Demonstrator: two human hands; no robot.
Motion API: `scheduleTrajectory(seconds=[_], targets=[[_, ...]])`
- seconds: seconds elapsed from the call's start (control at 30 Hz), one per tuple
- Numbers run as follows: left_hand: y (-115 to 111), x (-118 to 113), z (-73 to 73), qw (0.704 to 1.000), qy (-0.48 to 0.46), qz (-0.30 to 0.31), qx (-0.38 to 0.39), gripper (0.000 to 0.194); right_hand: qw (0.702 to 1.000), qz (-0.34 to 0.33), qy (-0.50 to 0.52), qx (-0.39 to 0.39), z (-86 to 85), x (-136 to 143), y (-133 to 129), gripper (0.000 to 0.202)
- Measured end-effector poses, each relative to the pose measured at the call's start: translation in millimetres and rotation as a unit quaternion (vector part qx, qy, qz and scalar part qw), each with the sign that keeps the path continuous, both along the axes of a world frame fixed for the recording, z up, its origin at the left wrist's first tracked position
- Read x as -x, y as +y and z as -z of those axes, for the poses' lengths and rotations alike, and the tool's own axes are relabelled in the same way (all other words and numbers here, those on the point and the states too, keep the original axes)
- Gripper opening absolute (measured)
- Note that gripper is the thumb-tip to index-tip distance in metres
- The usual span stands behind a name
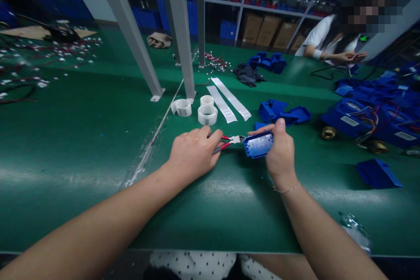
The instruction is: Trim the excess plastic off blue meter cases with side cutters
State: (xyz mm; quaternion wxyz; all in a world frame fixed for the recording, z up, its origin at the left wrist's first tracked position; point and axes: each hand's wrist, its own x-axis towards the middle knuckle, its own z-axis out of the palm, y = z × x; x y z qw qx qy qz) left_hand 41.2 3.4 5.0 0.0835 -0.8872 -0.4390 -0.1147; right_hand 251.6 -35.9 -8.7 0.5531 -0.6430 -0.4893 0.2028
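The blue plastic cover (258,145) sits just above the green counter (98,140), tilted toward the camera with its hollow inner face up, and everything else is placed from it. The right hand (281,153) is closed around its right edge, thumb up over the top corner, fingers wrapped behind. At its left edge the metal nose of a pair of red-handled cutters (229,141) meets the upper left corner; the left hand (193,153) is closed around the handles, knuckles up, wrist low on the counter.

To do this cut well, I judge the cover should be kept pinned firmly by the right hand so it cannot twist as the blades close, with the thumb well clear of the corner being nipped. The cutter nose looks best laid flush to the edge, squeezed in one short bite, the left wrist staying planted for steadiness.

Just beyond the cover lie more blue housings (282,113), and beyond those, paper label strips (226,103) and three label rolls (207,114). To the right of the cover are brass fittings (328,132) and wired blue units (354,120); a single blue piece (377,174) lies nearer. Far beyond, a co-worker's hands (351,56) rest at the counter's back edge
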Motion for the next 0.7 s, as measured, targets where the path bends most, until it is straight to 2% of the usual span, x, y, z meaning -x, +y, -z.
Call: scheduleTrajectory(seconds=[0.37,0.57,0.63,0.7], targets=[[0.2,0.3,1.9,1.000,-0.006,0.002,-0.004,0.020,0.998,-0.006,0.061,0.020,0.3,-0.8,2.3,0.079],[4.0,1.1,2.0,1.000,-0.008,0.006,-0.016,0.016,0.997,-0.011,0.082,-0.001,4.4,-0.6,2.4,0.074],[6.1,2.1,1.6,1.000,-0.011,0.002,-0.012,0.018,0.995,-0.023,0.099,-0.015,5.4,0.3,3.8,0.070],[8.8,3.9,0.6,1.000,-0.015,-0.010,-0.012,0.018,0.987,-0.066,0.143,-0.026,5.0,-0.1,5.7,0.063]])
